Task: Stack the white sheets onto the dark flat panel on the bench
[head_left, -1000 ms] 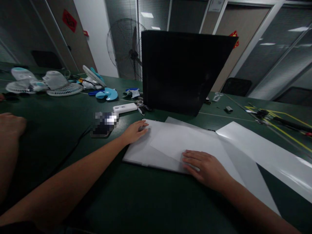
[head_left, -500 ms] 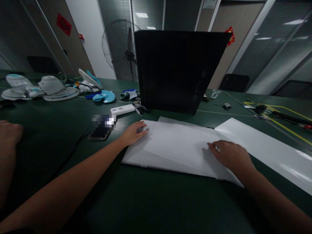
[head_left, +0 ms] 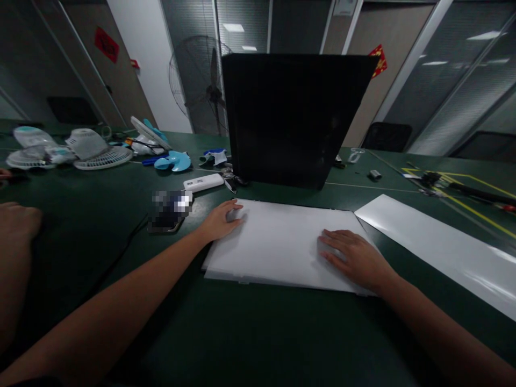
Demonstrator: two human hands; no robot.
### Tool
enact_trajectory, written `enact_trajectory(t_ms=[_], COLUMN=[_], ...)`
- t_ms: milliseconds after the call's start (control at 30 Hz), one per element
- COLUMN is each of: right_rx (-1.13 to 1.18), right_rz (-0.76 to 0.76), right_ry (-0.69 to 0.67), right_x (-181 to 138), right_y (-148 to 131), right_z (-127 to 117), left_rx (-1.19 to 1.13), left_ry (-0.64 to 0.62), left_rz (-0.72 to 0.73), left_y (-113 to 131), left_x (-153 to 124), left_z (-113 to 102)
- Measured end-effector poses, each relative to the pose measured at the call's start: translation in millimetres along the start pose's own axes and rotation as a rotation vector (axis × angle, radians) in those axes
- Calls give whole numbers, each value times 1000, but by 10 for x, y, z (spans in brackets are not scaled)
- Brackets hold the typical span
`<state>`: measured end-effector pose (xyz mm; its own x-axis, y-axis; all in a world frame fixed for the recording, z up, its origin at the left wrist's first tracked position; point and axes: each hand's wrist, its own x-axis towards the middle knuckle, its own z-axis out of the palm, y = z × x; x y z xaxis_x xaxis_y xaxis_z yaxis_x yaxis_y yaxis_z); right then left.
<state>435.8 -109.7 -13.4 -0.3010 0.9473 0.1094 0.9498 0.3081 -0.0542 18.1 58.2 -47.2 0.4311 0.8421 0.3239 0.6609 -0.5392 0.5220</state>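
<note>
A stack of thin white sheets [head_left: 278, 242] lies flat on the dark green table, its top sheet slightly out of line with the layer below at the front left. On the sheets' far left edge rests my left hand [head_left: 221, 220], thumb and fingers apart. My right hand [head_left: 357, 258] lies palm down with spread fingers on the right part of the top sheet. Beyond the sheets a large black panel [head_left: 298, 118] stands upright, leaning slightly. To the right lies a separate long, glossy white sheet [head_left: 435, 242], near the stack's far right corner.
Left of the sheets are a phone [head_left: 167, 212], blurred out, and a white power-strip-like block [head_left: 203, 183]. Fan parts [head_left: 100, 156] and a blue fan blade [head_left: 173, 161] sit farther left. Another person's hand [head_left: 18, 220] rests at the left edge. Yellow-edged tools [head_left: 431, 180] lie at right.
The top sheet has shifted toward me and sits more squarely over the stack. My right hand has moved left and flattened from a pinch; my left hand has stayed in place.
</note>
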Motion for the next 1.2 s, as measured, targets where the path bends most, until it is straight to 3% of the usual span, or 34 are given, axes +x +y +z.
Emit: enact_trajectory(t_ms=[133,267,467,633,867,1200], right_rx=[41,-51,-212,-88,-106,-179], right_rz=[11,141,469,825,914,932], right_ry=[20,92,79,-74,-129,-13], right_x=[9,3,-184,-388,-353,-317], right_y=[78,325,1126,1703,1570,1534], right_z=[5,24,92,138,3,50], left_rx=[0,-3,-4,0,20,4], left_ry=[22,50,43,51,47,29], left_rz=[-2,-21,-22,-29,-60,-77], left_y=[-36,-39,-30,-20,22,32], left_x=[16,22,24,21,19,11], left_z=[16,21,16,12,0,-11])
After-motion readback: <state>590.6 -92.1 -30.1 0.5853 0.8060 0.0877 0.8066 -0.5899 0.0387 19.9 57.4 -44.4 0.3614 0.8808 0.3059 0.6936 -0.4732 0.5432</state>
